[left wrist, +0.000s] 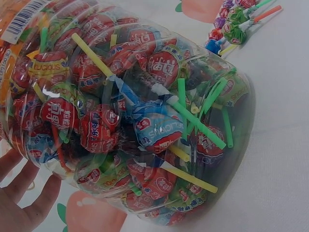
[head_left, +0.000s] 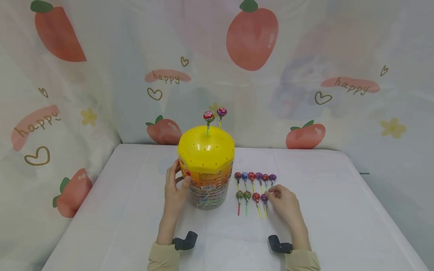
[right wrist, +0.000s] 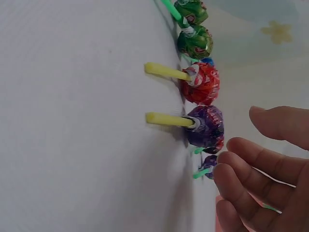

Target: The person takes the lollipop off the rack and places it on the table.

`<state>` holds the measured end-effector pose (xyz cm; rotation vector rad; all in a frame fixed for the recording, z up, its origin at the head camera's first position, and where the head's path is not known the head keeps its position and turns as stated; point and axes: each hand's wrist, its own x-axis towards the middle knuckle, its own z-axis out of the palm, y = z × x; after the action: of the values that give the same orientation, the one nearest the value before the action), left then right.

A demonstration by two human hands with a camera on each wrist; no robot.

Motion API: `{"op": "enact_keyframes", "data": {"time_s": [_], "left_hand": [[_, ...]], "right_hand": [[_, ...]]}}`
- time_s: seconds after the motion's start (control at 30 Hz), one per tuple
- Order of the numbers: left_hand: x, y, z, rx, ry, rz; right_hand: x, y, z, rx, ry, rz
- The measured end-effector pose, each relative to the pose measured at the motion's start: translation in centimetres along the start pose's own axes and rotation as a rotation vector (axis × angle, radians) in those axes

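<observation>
A clear ridged jar [head_left: 208, 197] with a yellow holed lid [head_left: 207, 150] stands upright, packed with wrapped lollipops [left wrist: 157, 128]. My left hand [head_left: 174, 188] holds its left side, thumb toward the front and fingers around the side under the lid; only some fingers show in the left wrist view. Two lollipops stand in the lid, a red-wrapped one [head_left: 208, 116] and a purple-and-red one [head_left: 222, 112]. Right of the jar, my right hand [head_left: 285, 203] hovers by a purple lollipop [right wrist: 206, 128] at the end of the near row, thumb and fingers apart and holding nothing.
Several lollipops lie in two rows on the white table [head_left: 339, 210], sticks toward me, including a far-row blue one [head_left: 245, 175] and a near-row green one [head_left: 247, 195]. A patterned cloth [head_left: 237, 98] hangs behind the table and along its sides.
</observation>
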<state>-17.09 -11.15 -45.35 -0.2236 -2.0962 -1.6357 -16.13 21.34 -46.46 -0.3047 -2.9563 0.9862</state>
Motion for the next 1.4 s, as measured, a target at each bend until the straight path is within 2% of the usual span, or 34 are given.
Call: {"op": "enact_keyframes", "data": {"time_s": [0.17,0.47,0.63,0.83,1.07,1.2,1.4], "left_hand": [[0.0,0.0,-0.1,0.003,-0.002,0.001],[0.0,0.1,-0.4,-0.002,-0.004,-0.006],[0.0,-0.1,-0.3,-0.001,-0.006,-0.001],[-0.1,0.0,-0.2,-0.001,-0.009,0.002],[0.0,0.0,-0.1,0.003,-0.012,0.011],[0.0,0.0,-0.1,0.003,-0.011,0.011],[0.0,-0.2,-0.1,0.015,-0.005,0.011]], "right_hand": [[-0.4,-1.2,-0.8,0.002,0.036,-0.02],[-1.8,-3.7,-2.3,0.014,0.124,-0.133],[-3.2,-5.0,-3.2,0.043,0.223,-0.239],[-4.4,-6.7,-3.9,0.128,0.358,-0.357],[-4.3,-8.3,-4.3,0.248,0.475,-0.478],[-4.0,-9.5,-4.9,0.297,0.532,-0.575],[-3.5,-12.2,-6.1,0.346,0.561,-0.72]]}}
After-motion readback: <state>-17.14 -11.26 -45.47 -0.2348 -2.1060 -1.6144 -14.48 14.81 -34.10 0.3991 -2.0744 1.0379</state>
